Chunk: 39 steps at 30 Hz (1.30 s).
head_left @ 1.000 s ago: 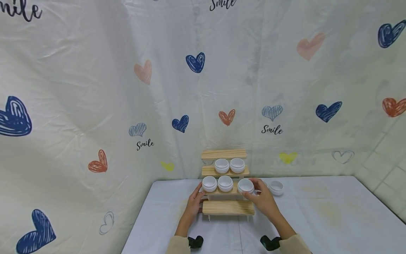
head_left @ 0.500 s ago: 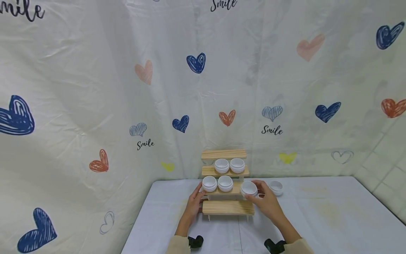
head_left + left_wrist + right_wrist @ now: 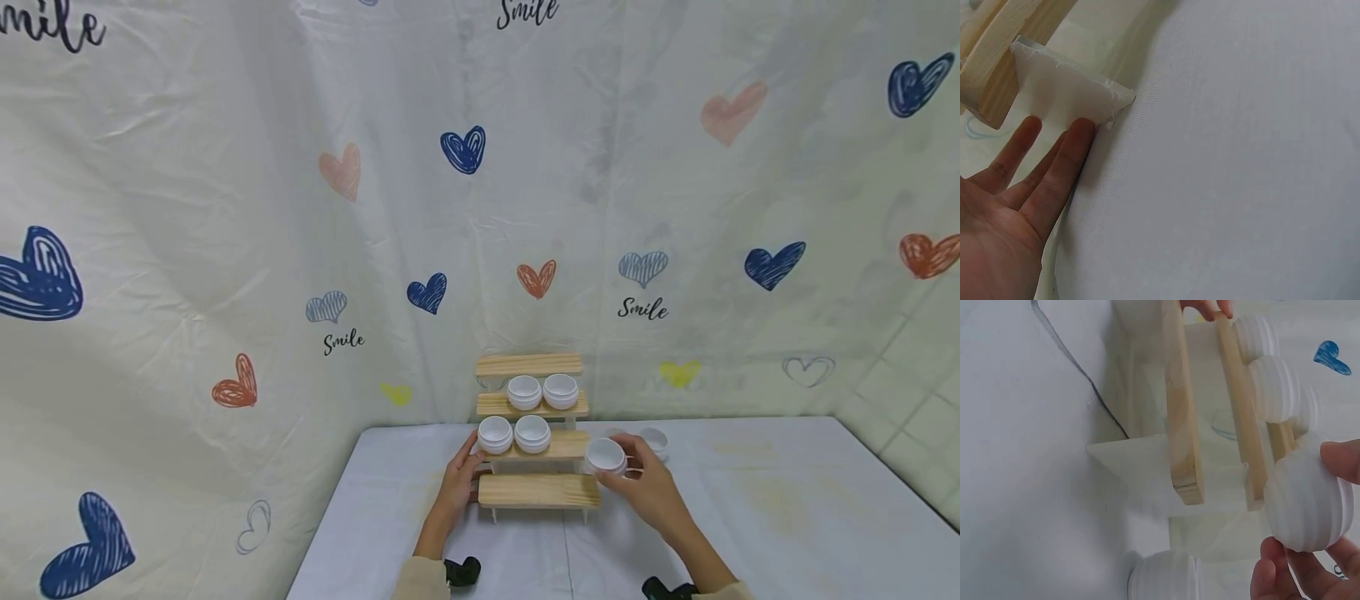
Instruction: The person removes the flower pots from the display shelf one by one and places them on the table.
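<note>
A white ribbed cup (image 3: 605, 457) is pinched by the right hand (image 3: 647, 483) just beyond the right edge of the tiered wooden stand (image 3: 538, 492), whose left end is touched by the left hand (image 3: 455, 486), fingers straight and parted. Wide tabletop (image 3: 787, 500) is seen rightward of another cup (image 3: 656, 442).

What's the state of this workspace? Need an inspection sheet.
Surface: white-covered table, faint yellowish patches at right.
Job's things: wooden-shelved rack; two white cups on each middle shelf; at least one more cup on the table, right of the rack.
Clutter: nothing seen.
Left hand: touches the rack's left end.
Right hand: holds a white cup beside the rack's right end.
Cables: nothing seen.
Surroundings: white backdrop printed with hearts and "Smile" lettering.
</note>
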Tool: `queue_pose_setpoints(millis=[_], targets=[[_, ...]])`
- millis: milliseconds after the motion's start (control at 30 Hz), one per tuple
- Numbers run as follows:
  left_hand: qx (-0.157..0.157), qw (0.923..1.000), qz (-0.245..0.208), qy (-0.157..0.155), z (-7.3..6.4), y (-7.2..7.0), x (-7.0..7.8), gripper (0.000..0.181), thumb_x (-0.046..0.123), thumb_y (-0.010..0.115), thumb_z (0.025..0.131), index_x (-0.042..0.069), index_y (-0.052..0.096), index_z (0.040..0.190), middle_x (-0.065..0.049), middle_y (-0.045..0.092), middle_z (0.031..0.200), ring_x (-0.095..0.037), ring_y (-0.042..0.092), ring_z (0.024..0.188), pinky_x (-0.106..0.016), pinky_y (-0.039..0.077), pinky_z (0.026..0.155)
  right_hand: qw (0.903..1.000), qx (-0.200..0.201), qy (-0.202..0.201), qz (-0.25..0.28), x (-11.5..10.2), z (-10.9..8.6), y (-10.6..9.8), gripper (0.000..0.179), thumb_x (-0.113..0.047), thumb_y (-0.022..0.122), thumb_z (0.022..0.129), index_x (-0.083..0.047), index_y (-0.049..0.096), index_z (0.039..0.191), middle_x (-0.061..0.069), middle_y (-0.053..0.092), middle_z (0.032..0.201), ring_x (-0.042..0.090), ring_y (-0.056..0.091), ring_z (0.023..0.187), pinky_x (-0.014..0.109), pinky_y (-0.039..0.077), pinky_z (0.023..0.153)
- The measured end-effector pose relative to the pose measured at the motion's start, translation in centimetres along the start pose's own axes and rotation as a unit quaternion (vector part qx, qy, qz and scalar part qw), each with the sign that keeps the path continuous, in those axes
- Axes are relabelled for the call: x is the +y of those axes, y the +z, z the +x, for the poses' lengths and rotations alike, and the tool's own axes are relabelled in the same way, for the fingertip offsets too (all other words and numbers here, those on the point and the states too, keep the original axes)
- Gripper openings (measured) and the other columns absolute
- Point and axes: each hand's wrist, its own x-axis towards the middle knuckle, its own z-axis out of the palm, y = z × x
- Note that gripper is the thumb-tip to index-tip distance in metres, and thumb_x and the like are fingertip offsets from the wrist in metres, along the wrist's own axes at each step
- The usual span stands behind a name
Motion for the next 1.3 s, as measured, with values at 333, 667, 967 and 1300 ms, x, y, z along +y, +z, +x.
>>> queue_pose_setpoints(millis=[333, 667, 967, 1300], targets=[[-0.007, 0.9999, -0.009, 0.003, 0.1, -0.1, -0.2, 0.059, 0.039, 0.050, 0.105, 0.031, 0.032, 0.162, -0.017, 0.053, 0.147, -0.029, 0.066, 0.117, -0.037, 0.061, 0.075, 0.9999, 0.005, -0.010, 0.007, 1.5, -0.6, -0.8, 0.070, -0.028, 0.083, 0.087, -0.007, 0.049, 0.144, 0.017, 0.062, 0.131, 0.020, 0.059, 0.111, 0.020, 0.050, 0.083], [-0.007, 0.9999, -0.010, 0.003, 0.2, -0.1, -0.2, 0.060, 0.039, 0.050, 0.105, 0.031, 0.032, 0.162, -0.017, 0.053, 0.148, -0.033, 0.065, 0.120, -0.037, 0.061, 0.077, 1.0000, 0.004, -0.003, 0.004, 2.4, -1.0, -1.7, 0.069, -0.026, 0.081, 0.089, -0.009, 0.048, 0.147, 0.016, 0.062, 0.133, 0.011, 0.057, 0.106, 0.020, 0.051, 0.082], [-0.002, 1.0000, -0.002, 0.007, 0.2, -0.1, -0.1, 0.061, 0.043, 0.050, 0.105, 0.031, 0.032, 0.162, -0.016, 0.055, 0.146, -0.036, 0.063, 0.123, -0.037, 0.061, 0.079, 0.9999, 0.011, 0.010, -0.004, 3.1, -1.1, -2.3, 0.071, -0.028, 0.083, 0.087, -0.010, 0.049, 0.147, 0.016, 0.061, 0.135, 0.005, 0.056, 0.103, 0.018, 0.051, 0.081], [-0.006, 0.9999, -0.007, 0.009, 0.3, -0.1, -0.3, 0.060, 0.042, 0.051, 0.105, 0.031, 0.032, 0.162, -0.016, 0.052, 0.150, -0.035, 0.062, 0.125, -0.039, 0.061, 0.081, 0.9998, 0.005, 0.018, -0.006, 3.8, -1.4, -3.1, 0.073, -0.029, 0.082, 0.088, -0.007, 0.046, 0.147, 0.018, 0.059, 0.138, 0.002, 0.055, 0.103, 0.018, 0.050, 0.080]])
